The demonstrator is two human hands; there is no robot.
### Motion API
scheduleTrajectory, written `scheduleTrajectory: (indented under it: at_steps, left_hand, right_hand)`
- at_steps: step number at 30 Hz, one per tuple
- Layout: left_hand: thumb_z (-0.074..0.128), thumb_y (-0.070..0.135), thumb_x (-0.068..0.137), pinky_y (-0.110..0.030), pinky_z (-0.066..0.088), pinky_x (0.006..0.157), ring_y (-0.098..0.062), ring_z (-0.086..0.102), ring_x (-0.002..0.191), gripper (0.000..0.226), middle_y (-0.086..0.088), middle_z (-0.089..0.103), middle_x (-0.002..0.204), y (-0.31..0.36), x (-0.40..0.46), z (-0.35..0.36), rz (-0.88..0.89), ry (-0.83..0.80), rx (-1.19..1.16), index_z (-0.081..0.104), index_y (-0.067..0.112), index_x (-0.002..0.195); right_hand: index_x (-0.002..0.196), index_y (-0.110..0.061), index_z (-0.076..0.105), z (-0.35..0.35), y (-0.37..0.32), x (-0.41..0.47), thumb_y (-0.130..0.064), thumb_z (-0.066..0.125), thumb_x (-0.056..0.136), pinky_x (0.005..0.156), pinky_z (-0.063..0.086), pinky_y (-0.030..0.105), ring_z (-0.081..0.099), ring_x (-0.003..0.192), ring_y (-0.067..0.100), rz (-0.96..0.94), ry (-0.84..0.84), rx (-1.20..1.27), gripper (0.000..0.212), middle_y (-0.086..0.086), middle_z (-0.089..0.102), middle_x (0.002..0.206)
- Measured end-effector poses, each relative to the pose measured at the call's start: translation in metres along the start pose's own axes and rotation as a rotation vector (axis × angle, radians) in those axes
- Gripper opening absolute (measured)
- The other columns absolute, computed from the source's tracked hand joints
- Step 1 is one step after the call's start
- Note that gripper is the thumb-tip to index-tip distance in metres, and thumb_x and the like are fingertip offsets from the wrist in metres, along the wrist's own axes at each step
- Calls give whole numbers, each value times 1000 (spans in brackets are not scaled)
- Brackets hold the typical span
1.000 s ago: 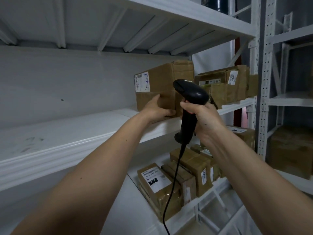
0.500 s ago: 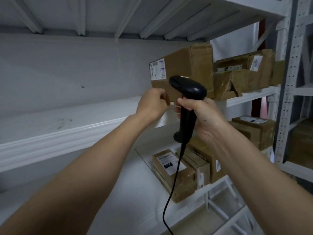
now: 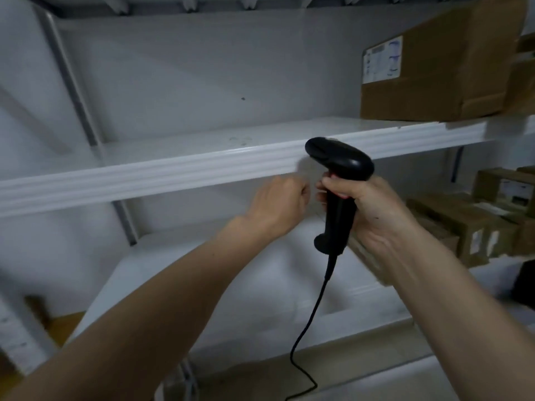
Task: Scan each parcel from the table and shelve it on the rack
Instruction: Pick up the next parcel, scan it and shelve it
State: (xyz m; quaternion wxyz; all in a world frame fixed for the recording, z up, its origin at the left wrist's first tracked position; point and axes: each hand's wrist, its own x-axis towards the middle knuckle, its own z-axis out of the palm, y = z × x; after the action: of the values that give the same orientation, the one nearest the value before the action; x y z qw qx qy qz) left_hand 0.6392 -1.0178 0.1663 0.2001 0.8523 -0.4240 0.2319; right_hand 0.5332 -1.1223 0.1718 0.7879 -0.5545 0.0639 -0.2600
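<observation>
Released now, the cardboard parcel (image 3: 434, 70) sits on the rack's upper shelf (image 3: 202, 166), well right of the left hand (image 3: 279, 205), whose fingers curl on nothing. The right hand (image 3: 367, 215) grips the barcode scanner (image 3: 338, 192); its cable (image 3: 312, 319) could snag the shelf edge. Open shelf lies leftward.

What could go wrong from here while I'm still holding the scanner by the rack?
The scanner, gripped in your right hand, sits close to the shelf edge and could knock against it as you turn. Its cable hangs in a loose loop below and might snag on the rack. The big box sits near the front of the shelf, so a bump might shift it.
</observation>
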Motion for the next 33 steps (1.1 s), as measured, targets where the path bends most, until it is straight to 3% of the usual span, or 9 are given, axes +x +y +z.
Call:
scheduleTrajectory:
  at_steps: [3,7,13,18,22,27,33]
  left_hand:
    - [44,6,84,-31,35,62,-30,57,78,20,-5,66,83,-45,-51,-20,-109,-18,65,54,21,77]
    - [43,2,84,-29,31,57,-23,55,75,22,2,60,78,-107,-132,-59,-255,-50,122,54,19,77]
    - [42,1,87,-37,47,69,-27,58,81,20,-7,64,88,-193,-266,-125,-464,-127,229,59,11,88]
    - [42,7,93,-30,37,56,-23,54,73,16,-6,60,83,-249,-377,-168,-576,-188,350,57,8,92]
    - [43,2,87,-33,43,59,-25,59,77,20,-2,61,82,-285,-450,-199,-733,-185,322,54,17,80]
    - [45,2,88,-30,36,56,-23,58,78,21,0,58,83,-330,-506,-227,-878,-118,318,54,19,79]
    - [46,0,89,-38,51,75,-23,56,89,24,-2,58,98,-379,-553,-247,-968,-65,303,55,20,79]
  right_hand:
    - [91,-4,66,45,32,-25,4,67,80,71,53,31,65,73,21,60,-57,-22,14,12,65,84]
    - [96,-3,67,116,76,-64,1,69,79,76,54,33,67,78,21,155,-153,-50,17,11,68,87]
    - [104,-1,66,232,153,-131,-1,70,80,83,55,36,68,82,22,295,-309,-98,25,15,70,95]
    - [93,-2,67,319,218,-183,0,70,80,77,55,33,67,77,21,397,-425,-91,13,14,68,89]
    - [88,-4,67,379,260,-219,0,71,79,81,50,38,63,77,22,474,-514,-115,11,10,63,79]
    - [78,-7,65,438,298,-242,-1,71,80,73,46,36,59,75,24,530,-570,-167,9,8,59,73]
    - [74,-12,65,503,344,-248,-5,74,77,81,48,41,61,77,24,590,-606,-203,12,5,62,70]
